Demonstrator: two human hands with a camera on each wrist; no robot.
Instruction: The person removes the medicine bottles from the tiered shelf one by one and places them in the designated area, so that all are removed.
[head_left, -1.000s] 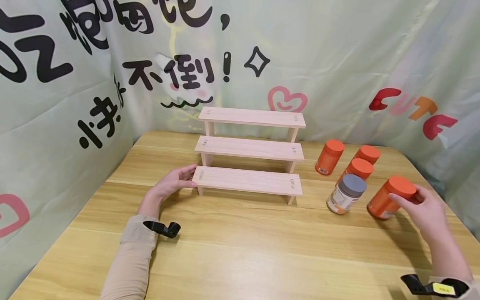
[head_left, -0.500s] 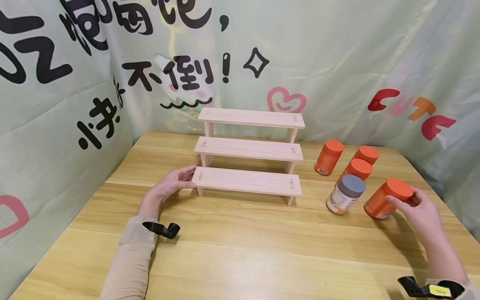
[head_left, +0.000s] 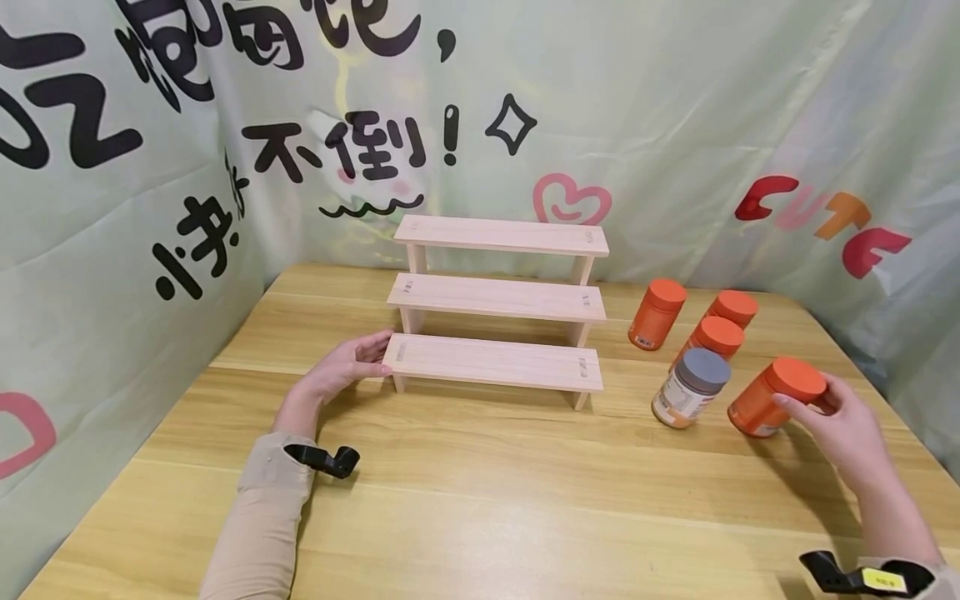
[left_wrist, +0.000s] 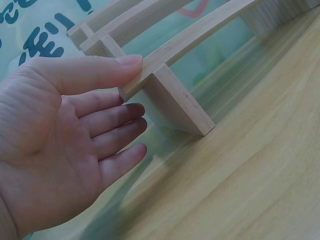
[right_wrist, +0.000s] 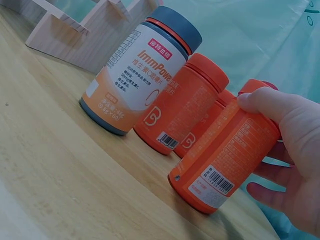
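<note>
A three-tier wooden display stand (head_left: 495,362) stands on the table. My left hand (head_left: 348,364) is at the left end of its lowest tier. In the left wrist view the thumb (left_wrist: 112,72) lies on the board's end and the index finger sits under it, pinching the corner; the other fingers are loosely extended. My right hand (head_left: 847,425) grips an orange supplement bottle (head_left: 772,400) near its lid, thumb in front and fingers behind. That bottle's base is at the tabletop; its barcode label shows in the right wrist view. Beside it stands a grey-lidded bottle (head_left: 690,390) with a white label.
More orange bottles stand behind the grey-lidded one: one at the left (head_left: 657,315), one directly behind (head_left: 716,336) and another farther back (head_left: 737,307). A printed cloth (head_left: 675,125) hangs behind the wooden table (head_left: 480,500). Bare tabletop lies in front of the stand.
The orange bottle in my right hand shifted slightly left and toward me early on, then stayed nearly still. My left hand and the stand hold their places.
</note>
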